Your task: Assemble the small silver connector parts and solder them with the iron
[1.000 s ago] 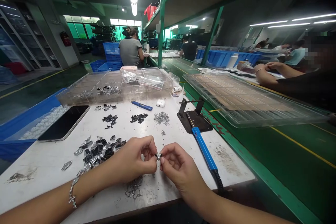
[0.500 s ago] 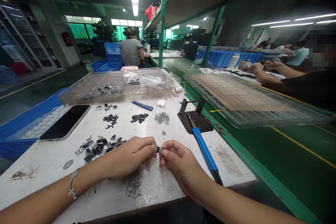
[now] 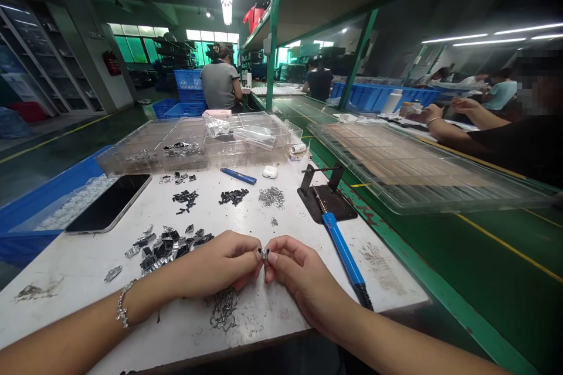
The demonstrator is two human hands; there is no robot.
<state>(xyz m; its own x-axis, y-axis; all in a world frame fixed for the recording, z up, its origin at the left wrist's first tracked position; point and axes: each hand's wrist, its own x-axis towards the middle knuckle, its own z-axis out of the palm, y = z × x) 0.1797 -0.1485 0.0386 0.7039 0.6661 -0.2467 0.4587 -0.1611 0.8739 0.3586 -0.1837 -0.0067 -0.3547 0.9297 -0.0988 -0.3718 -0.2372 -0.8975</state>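
Between my fingertips is a small silver-and-black part (image 3: 264,253), too small to make out further. My left hand (image 3: 231,261) pinches it from the left, and my right hand (image 3: 292,261) pinches it from the right. Left of my left hand lies a heap of silver and black parts (image 3: 165,249). A pile of metal rings or hooks (image 3: 224,307) sits below my left wrist, partly covered by the hand. Beyond my hands are a heap of thin wire pieces (image 3: 271,198) and two groups of small black pieces (image 3: 234,197).
A blue soldering iron (image 3: 343,246) rests on its black stand (image 3: 332,202) at right. A phone (image 3: 109,204) lies at left beside a blue bin (image 3: 26,240). A clear compartment box (image 3: 185,143) spans the back. A co-worker's hands (image 3: 433,112) are at far right.
My hands have come closer together, and the small part has shifted slightly left and turned between my fingertips. The co-worker's hands at right have moved a little.
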